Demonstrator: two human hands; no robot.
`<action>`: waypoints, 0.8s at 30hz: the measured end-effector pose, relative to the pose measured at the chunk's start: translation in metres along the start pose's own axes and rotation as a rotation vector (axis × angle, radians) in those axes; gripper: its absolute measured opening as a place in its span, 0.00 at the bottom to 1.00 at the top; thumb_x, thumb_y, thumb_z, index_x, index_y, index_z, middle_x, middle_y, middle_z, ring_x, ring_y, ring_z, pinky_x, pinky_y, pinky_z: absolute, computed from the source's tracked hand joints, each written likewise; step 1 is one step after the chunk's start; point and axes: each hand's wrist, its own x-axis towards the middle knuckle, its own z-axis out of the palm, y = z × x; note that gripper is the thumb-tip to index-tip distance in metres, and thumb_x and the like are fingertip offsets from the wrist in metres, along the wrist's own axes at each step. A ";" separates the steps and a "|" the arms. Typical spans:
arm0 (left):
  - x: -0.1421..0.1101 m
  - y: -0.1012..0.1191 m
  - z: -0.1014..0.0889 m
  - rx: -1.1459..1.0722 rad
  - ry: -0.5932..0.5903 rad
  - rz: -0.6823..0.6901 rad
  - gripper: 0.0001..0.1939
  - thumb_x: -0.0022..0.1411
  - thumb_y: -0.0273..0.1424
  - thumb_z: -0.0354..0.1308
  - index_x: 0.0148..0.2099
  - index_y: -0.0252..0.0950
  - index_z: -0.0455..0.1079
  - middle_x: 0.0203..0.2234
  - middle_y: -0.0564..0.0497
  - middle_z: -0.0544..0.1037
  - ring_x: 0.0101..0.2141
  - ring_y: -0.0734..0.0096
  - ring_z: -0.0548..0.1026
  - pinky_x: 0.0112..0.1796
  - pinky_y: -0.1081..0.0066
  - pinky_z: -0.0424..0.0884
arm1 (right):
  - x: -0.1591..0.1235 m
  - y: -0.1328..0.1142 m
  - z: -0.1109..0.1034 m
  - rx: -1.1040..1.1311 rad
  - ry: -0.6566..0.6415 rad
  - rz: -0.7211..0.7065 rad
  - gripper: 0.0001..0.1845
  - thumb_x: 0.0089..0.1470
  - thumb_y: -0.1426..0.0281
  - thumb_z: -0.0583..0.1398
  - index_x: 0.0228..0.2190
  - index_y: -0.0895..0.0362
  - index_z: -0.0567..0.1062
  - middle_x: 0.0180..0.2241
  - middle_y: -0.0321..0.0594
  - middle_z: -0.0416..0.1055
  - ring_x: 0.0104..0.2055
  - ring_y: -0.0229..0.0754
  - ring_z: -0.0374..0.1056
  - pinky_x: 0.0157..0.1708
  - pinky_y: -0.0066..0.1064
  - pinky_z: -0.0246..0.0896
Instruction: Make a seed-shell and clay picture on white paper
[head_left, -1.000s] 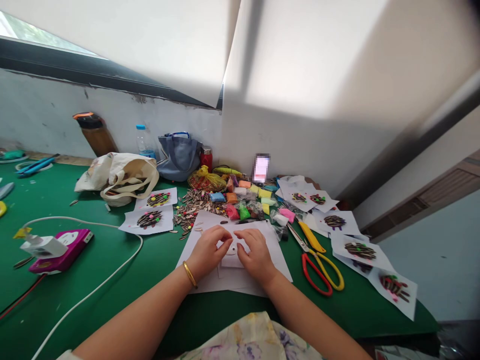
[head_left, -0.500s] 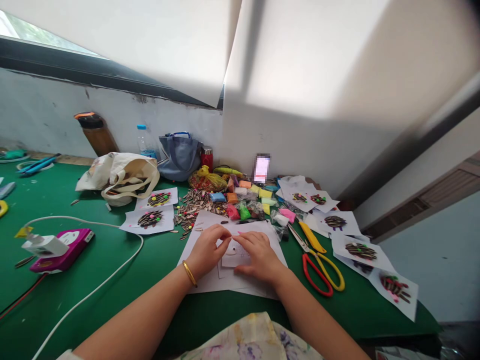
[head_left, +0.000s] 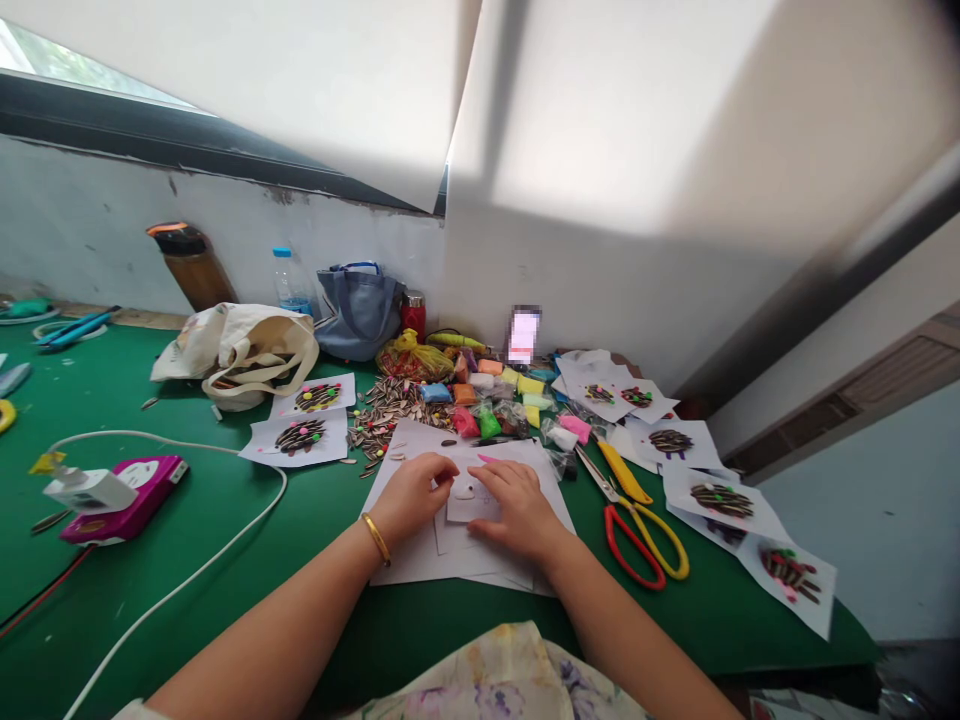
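Note:
Both my hands rest on a small white paper piece [head_left: 466, 503] that lies on a stack of white paper sheets [head_left: 420, 550] on the green table [head_left: 225, 540]. My left hand [head_left: 411, 497], with a gold bangle at the wrist, has its fingers curled at the piece's left edge. My right hand [head_left: 519, 505] lies flat with fingers pressed on the piece's right side. A small pale lump sits between my fingertips; I cannot make out what it is.
Sunflower seeds [head_left: 386, 412] and coloured clay packets [head_left: 487, 400] lie behind the sheets. Scissors with red and yellow handles [head_left: 637, 535] lie to the right, with seed pictures on paper [head_left: 720, 500]. Left: more seed pictures [head_left: 300, 437], a white cable [head_left: 225, 540], a pink device [head_left: 124, 497], bags [head_left: 247, 350].
My right hand has shifted slightly toward me and flattened on the small paper piece. My left hand has slid a little along the piece's left edge. The paper has turned slightly.

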 end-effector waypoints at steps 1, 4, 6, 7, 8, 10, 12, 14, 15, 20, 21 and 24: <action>0.000 0.000 0.000 0.011 -0.017 -0.017 0.08 0.56 0.24 0.55 0.38 0.37 0.73 0.31 0.51 0.77 0.32 0.68 0.74 0.36 0.69 0.69 | 0.000 0.000 0.001 0.002 0.004 -0.001 0.40 0.45 0.57 0.69 0.58 0.48 0.65 0.55 0.44 0.67 0.58 0.53 0.58 0.58 0.47 0.47; 0.000 0.002 0.000 0.044 -0.067 -0.031 0.07 0.56 0.24 0.56 0.36 0.38 0.73 0.29 0.51 0.77 0.31 0.68 0.74 0.33 0.70 0.67 | 0.000 -0.001 0.002 0.006 0.004 0.000 0.39 0.45 0.57 0.69 0.57 0.48 0.66 0.55 0.44 0.67 0.58 0.53 0.58 0.58 0.47 0.48; 0.000 0.004 -0.002 0.085 -0.087 -0.009 0.06 0.56 0.25 0.56 0.33 0.37 0.74 0.29 0.51 0.77 0.31 0.67 0.74 0.34 0.69 0.66 | 0.000 -0.002 0.002 0.009 0.004 0.005 0.38 0.45 0.58 0.69 0.57 0.48 0.66 0.55 0.44 0.68 0.58 0.52 0.58 0.58 0.47 0.48; 0.000 0.005 -0.002 0.109 -0.094 0.005 0.06 0.57 0.25 0.56 0.33 0.37 0.74 0.29 0.50 0.77 0.32 0.67 0.74 0.35 0.69 0.66 | 0.000 -0.002 0.002 0.010 0.005 0.008 0.38 0.45 0.58 0.69 0.57 0.48 0.66 0.54 0.44 0.68 0.58 0.52 0.58 0.58 0.47 0.48; 0.000 0.006 -0.002 0.132 -0.098 0.015 0.06 0.58 0.25 0.57 0.34 0.37 0.75 0.30 0.49 0.77 0.33 0.67 0.74 0.36 0.69 0.66 | 0.000 -0.003 0.002 0.012 0.006 0.011 0.38 0.45 0.58 0.68 0.57 0.49 0.66 0.54 0.44 0.68 0.58 0.52 0.58 0.58 0.46 0.48; 0.000 0.006 -0.003 0.173 -0.112 0.019 0.07 0.59 0.26 0.57 0.35 0.38 0.76 0.32 0.49 0.77 0.35 0.66 0.74 0.38 0.69 0.65 | 0.000 -0.003 0.002 0.014 0.008 0.015 0.37 0.45 0.59 0.68 0.56 0.49 0.66 0.54 0.43 0.68 0.58 0.52 0.58 0.58 0.46 0.48; 0.000 0.006 -0.002 0.199 -0.129 0.010 0.07 0.60 0.27 0.57 0.36 0.39 0.77 0.33 0.48 0.77 0.35 0.66 0.74 0.38 0.68 0.65 | 0.000 -0.004 0.002 0.015 0.009 0.015 0.37 0.45 0.60 0.68 0.56 0.49 0.67 0.54 0.43 0.68 0.58 0.51 0.58 0.58 0.46 0.48; 0.000 0.006 -0.001 0.212 -0.136 0.003 0.07 0.60 0.28 0.58 0.37 0.39 0.78 0.33 0.48 0.77 0.36 0.66 0.74 0.39 0.67 0.64 | 0.000 -0.004 0.002 0.018 0.008 0.011 0.36 0.46 0.60 0.68 0.56 0.50 0.67 0.53 0.44 0.68 0.58 0.51 0.58 0.58 0.46 0.48; 0.000 0.005 -0.001 0.217 -0.137 0.001 0.07 0.61 0.29 0.58 0.37 0.39 0.78 0.34 0.48 0.77 0.37 0.66 0.74 0.40 0.67 0.64 | 0.000 -0.004 0.002 0.021 0.007 0.010 0.36 0.46 0.60 0.68 0.56 0.50 0.67 0.53 0.44 0.68 0.58 0.51 0.58 0.58 0.46 0.47; -0.001 0.003 0.000 0.232 -0.146 0.004 0.07 0.61 0.30 0.59 0.38 0.41 0.79 0.34 0.49 0.77 0.37 0.65 0.74 0.41 0.66 0.63 | 0.000 -0.003 0.002 0.023 -0.001 0.020 0.36 0.46 0.60 0.68 0.56 0.50 0.67 0.53 0.44 0.68 0.57 0.52 0.59 0.58 0.46 0.48; -0.001 0.002 0.001 0.232 -0.147 0.007 0.07 0.61 0.30 0.59 0.38 0.41 0.79 0.34 0.49 0.77 0.38 0.65 0.74 0.41 0.66 0.63 | 0.000 -0.003 0.002 0.022 -0.003 0.019 0.36 0.46 0.60 0.68 0.56 0.50 0.67 0.53 0.44 0.68 0.57 0.52 0.59 0.58 0.46 0.48; -0.001 0.001 0.002 0.233 -0.146 0.021 0.07 0.61 0.30 0.59 0.38 0.41 0.79 0.34 0.49 0.77 0.37 0.65 0.74 0.41 0.66 0.63 | 0.001 -0.003 0.002 0.018 -0.006 0.015 0.36 0.45 0.59 0.68 0.56 0.50 0.67 0.53 0.44 0.68 0.57 0.52 0.59 0.58 0.47 0.48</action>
